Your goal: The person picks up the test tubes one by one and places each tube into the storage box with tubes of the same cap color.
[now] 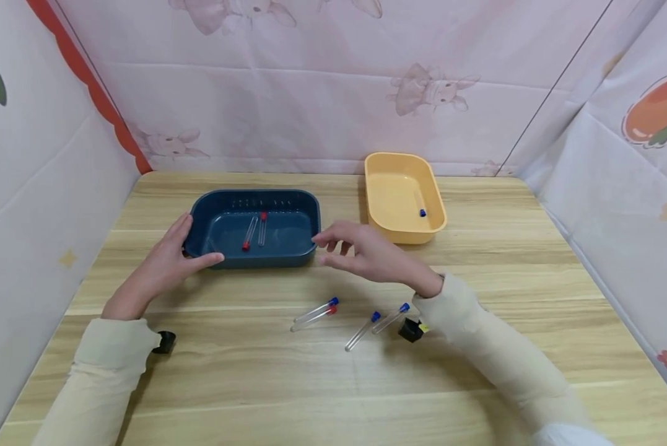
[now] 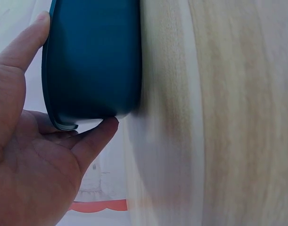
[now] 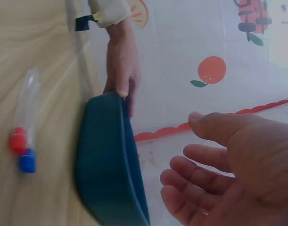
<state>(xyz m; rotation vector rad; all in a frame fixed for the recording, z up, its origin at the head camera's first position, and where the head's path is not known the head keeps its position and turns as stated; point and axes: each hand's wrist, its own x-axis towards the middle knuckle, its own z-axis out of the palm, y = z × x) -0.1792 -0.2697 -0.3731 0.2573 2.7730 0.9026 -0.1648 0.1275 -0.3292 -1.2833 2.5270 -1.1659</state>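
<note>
Because it looks like thin, stiff plastic, the blue basin (image 1: 285, 232), left of centre in the frame, should be light and slightly slippery, best taken by the rim at both ends. The two red-capped tubes (image 1: 262, 230) inside look fragile and would probably roll. The left hand (image 1: 163, 263) grips the left end; the right hand (image 1: 369, 253), fingers loosely bent and apart, holds nothing near the right end.

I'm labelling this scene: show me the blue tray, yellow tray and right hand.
Blue tray (image 1: 284, 232), head view, bare floor.
Yellow tray (image 1: 393, 201), head view, bare floor.
Right hand (image 1: 366, 253), head view, its back.
</note>
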